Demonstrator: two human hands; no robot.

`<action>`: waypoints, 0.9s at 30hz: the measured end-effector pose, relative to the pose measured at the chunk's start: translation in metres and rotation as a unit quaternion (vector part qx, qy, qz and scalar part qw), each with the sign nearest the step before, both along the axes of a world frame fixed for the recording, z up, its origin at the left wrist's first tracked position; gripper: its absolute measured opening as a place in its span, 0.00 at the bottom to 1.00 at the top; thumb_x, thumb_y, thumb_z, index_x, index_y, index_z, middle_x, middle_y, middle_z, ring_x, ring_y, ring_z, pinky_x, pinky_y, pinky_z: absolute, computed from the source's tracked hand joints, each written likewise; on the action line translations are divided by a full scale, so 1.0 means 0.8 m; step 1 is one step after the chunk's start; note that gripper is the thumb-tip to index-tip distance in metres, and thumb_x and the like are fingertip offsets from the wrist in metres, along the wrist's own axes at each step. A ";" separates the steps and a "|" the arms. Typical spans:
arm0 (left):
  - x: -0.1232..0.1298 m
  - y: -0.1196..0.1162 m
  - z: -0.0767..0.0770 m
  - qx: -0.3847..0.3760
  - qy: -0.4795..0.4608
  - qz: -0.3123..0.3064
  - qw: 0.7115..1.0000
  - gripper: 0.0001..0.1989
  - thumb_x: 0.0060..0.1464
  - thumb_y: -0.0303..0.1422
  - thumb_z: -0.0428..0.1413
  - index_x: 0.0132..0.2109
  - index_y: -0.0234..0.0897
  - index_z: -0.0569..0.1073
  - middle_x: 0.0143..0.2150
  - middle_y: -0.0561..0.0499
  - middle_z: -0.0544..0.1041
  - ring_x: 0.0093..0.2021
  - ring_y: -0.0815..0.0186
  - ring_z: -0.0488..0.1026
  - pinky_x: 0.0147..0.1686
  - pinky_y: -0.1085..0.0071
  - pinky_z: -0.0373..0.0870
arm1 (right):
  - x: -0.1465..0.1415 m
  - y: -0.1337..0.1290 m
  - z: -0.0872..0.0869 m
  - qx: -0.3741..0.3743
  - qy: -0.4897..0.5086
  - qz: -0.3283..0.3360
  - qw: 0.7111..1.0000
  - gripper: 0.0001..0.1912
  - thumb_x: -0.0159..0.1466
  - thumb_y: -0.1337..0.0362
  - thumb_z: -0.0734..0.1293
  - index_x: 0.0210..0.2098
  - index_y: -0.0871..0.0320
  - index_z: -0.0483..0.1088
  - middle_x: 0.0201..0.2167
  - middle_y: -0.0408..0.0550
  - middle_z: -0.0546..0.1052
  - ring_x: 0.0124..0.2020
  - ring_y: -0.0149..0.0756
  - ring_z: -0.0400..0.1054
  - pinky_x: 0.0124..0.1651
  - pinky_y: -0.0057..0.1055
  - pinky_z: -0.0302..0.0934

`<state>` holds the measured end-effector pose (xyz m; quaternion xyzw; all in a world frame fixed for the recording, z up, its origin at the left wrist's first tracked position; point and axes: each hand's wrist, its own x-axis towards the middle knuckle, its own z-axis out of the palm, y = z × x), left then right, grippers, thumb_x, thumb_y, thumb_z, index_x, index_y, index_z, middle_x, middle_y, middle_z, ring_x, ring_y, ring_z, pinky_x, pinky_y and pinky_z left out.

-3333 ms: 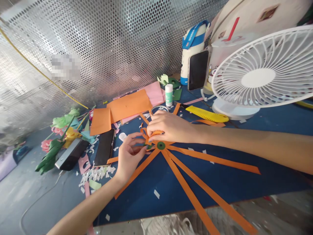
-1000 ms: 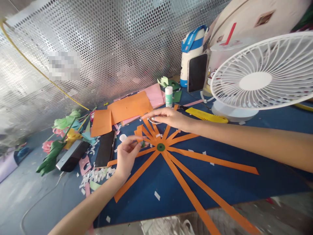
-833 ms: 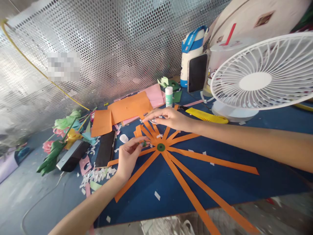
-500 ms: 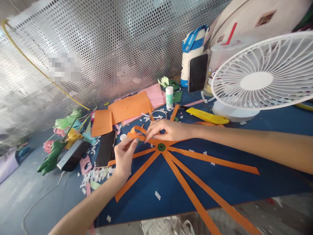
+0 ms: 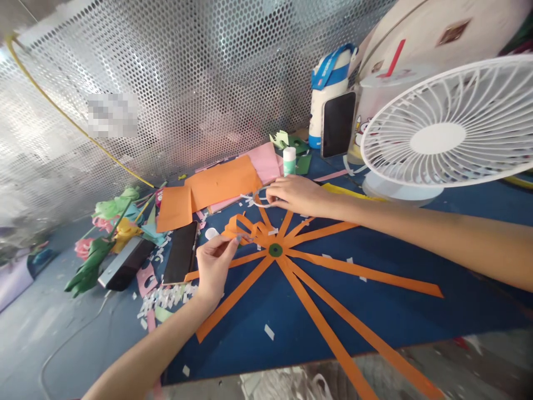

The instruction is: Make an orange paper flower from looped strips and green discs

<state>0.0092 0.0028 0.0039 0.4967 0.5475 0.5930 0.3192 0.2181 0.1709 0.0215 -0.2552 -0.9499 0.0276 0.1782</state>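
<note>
Orange paper strips (image 5: 366, 272) fan out from a small green disc (image 5: 275, 250) on the blue tabletop. My left hand (image 5: 213, 264) is left of the disc, thumb and forefinger pinched on a curled orange paper strip (image 5: 237, 225). Several curled loops bunch between those fingertips and the centre. Farther back, my right hand (image 5: 297, 194) has its bent fingertips on a thin pale ring that looks like a roll of tape (image 5: 259, 203). The fingers and palm hide part of that ring.
Behind lie orange paper sheets (image 5: 222, 183), a glue stick (image 5: 289, 161) and a yellow cutter (image 5: 353, 193), partly covered by my right arm. A white fan (image 5: 437, 139) stands right. Left are a dark phone (image 5: 181, 253), paper flowers (image 5: 114, 219) and white scraps (image 5: 166, 297).
My right hand has left the curled strip and moved back and right to the tape roll. My left hand stays in place, pinching the strip. More strips behind the disc are uncovered.
</note>
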 end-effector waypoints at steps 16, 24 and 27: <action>0.002 0.003 -0.001 0.006 0.006 -0.015 1.000 0.06 0.50 0.33 0.65 0.36 0.34 0.82 0.32 0.49 0.82 0.34 0.65 0.78 0.38 0.72 0.74 | -0.031 -0.094 0.007 -0.173 0.168 0.076 0.967 0.03 0.66 0.65 0.63 0.37 0.56 0.63 0.30 0.42 0.77 0.30 0.30 0.71 0.33 0.26 0.58; 0.002 0.004 -0.004 0.012 -0.009 -0.027 1.000 0.05 0.48 0.32 0.66 0.34 0.36 0.81 0.32 0.49 0.83 0.33 0.65 0.79 0.38 0.72 0.74 | -0.031 -0.092 0.002 -0.072 0.130 0.074 0.986 0.07 0.68 0.63 0.64 0.45 0.57 0.67 0.29 0.43 0.78 0.26 0.31 0.71 0.27 0.26 0.52; 0.003 0.003 -0.004 0.002 -0.011 -0.030 0.999 0.05 0.49 0.32 0.66 0.34 0.35 0.81 0.33 0.48 0.83 0.35 0.63 0.79 0.38 0.71 0.74 | -0.032 -0.086 0.000 -0.025 0.144 0.099 0.984 0.05 0.69 0.65 0.64 0.44 0.55 0.70 0.32 0.42 0.80 0.31 0.32 0.73 0.30 0.26 0.54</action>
